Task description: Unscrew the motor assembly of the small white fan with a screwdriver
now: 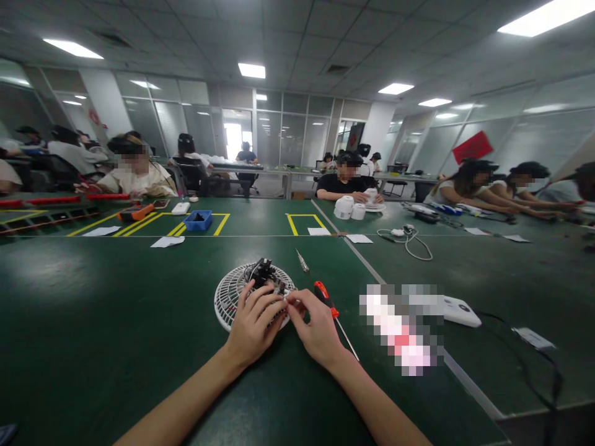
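A round white fan grille (226,298) lies on the green table, with a black motor assembly (263,270) and thin wires on top of it. My left hand (255,322) bends over the grille's near right side, fingers curled onto the fan assembly, partly covering it. Beside it, my right hand (317,325) pinches thumb and forefinger together at the grille's right edge, close to the left fingertips. Whatever small part sits in that pinch is too hidden to name. A screwdriver (333,310) with a red and black handle lies just right of my right hand.
Beyond the grille lies a small clear-handled screwdriver (302,262). Farther back are a blue bin (198,221), paper slips (168,241) and a white cable (421,251). A white device (460,311) lies at right near a blurred patch. Across the table, a person handles white parts (344,207).
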Motion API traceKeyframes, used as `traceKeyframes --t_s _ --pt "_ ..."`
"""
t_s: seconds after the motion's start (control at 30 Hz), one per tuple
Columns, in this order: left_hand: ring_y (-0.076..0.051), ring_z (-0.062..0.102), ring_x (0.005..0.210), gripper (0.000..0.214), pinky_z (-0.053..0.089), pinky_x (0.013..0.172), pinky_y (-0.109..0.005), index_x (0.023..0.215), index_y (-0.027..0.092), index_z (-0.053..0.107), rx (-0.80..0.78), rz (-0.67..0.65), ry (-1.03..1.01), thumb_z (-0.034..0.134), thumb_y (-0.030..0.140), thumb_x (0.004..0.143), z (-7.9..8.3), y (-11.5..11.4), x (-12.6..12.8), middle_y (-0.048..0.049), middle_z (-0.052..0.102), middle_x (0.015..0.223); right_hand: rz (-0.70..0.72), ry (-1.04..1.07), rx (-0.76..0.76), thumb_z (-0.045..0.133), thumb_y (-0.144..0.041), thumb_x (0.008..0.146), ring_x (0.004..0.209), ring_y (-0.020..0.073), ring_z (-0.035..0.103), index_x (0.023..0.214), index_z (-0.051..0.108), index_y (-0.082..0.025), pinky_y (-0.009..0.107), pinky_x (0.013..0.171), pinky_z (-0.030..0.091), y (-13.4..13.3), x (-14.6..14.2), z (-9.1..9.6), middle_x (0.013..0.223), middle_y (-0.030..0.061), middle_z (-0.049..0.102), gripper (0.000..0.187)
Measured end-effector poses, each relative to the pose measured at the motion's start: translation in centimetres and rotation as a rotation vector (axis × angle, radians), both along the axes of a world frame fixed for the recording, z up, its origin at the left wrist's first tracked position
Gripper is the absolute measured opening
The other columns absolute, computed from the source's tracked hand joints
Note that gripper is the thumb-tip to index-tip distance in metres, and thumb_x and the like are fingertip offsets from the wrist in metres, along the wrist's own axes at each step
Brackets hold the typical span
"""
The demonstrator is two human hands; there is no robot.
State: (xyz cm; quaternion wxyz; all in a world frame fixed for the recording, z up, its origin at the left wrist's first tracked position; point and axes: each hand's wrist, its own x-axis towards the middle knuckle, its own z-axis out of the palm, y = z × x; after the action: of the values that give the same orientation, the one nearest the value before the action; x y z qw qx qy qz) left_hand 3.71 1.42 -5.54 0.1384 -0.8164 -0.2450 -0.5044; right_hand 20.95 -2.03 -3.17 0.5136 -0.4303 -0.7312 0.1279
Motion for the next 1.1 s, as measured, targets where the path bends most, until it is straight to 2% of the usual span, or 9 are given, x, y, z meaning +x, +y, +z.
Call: traceKeyframes --t_s 0.3,0.57,0.83,1.1 --pt "-0.023 0.066 0.112 0.022 0.043 0.113 -0.052 0.113 0.022 0.065 -0.008 0.013 -0.005 0.066 0.014 0.093 0.03 0.37 -0.54 -0.0037 0.076 0.105 -0.01 -0.013 -0.089 0.055 -0.026 0.097 0.076 0.017 0.064 0.103 0.066 -0.023 0.029 0.072 0.053 -0.32 0.02 0.3 0.095 0.0042 0.069 0.013" --pt "-0.021 0.068 0.102 0.016 0.044 0.111 -0.05 0.107 0.022 0.065 -0.025 -0.014 -0.008 0.064 0.013 0.094 0.27 0.22 -0.57 -0.0016 0.077 0.099 0.002 0.033 -0.074 0.057 -0.023 0.096 0.077 0.0166 0.066 0.1 0.067 -0.023 0.027 0.072 0.053 -0.5 -0.31 0.39 0.094 0.0036 0.071 0.011" --pt "-0.02 0.067 0.102 0.013 0.042 0.111 -0.048 0.105 0.021 0.065 -0.062 -0.019 -0.022 0.063 0.014 0.094 0.46 0.2 -0.73 -0.0022 0.076 0.099 -0.006 0.047 -0.044 0.058 -0.019 0.093 0.074 0.0158 0.066 0.102 0.067 -0.022 0.027 0.069 0.053 -0.74 -0.47 0.34 0.092 0.0036 0.073 0.013" --pt "-0.021 0.068 0.099 0.012 0.045 0.108 -0.049 0.103 0.021 0.066 -0.06 -0.055 -0.028 0.062 0.015 0.093 0.61 0.25 -0.88 -0.0022 0.076 0.095 -0.014 0.053 -0.08 0.059 -0.022 0.092 0.07 0.0158 0.065 0.1 0.067 -0.023 0.028 0.066 0.054 -0.85 -0.75 0.13 0.091 0.0035 0.072 0.011"
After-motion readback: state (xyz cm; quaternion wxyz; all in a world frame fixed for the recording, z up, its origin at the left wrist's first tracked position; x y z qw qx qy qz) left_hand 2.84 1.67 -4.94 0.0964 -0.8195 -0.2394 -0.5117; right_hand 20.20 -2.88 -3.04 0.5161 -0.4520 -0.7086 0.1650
